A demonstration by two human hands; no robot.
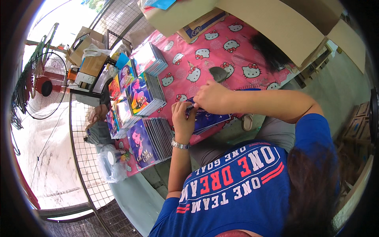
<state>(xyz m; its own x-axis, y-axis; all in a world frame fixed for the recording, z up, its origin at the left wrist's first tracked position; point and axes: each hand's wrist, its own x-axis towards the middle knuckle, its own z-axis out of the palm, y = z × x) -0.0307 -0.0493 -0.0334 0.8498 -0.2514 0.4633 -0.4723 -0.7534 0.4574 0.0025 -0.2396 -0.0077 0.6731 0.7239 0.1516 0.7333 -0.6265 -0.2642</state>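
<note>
A notebook with a dark purple cover (213,119) lies at the near edge of the table, partly covered by my hands and arm. My left hand (183,120), a metal watch on its wrist, is closed at the notebook's left corner, thumb and fingers pinching it. Coming across from the right, my right hand (213,97) has its fingers bunched against the left fingertips. Whatever small thing the right fingers grip is hidden. Just beyond that hand rests a small grey object (218,74) whose kind I cannot make out.
Stacks of colourful notebooks (138,144) stand at the left of the table with a pink cat-print cover (203,53). A dark, stringy bundle (270,51) lies at the far right, beside a large open cardboard box (276,29). A fan (46,87) is at the far left.
</note>
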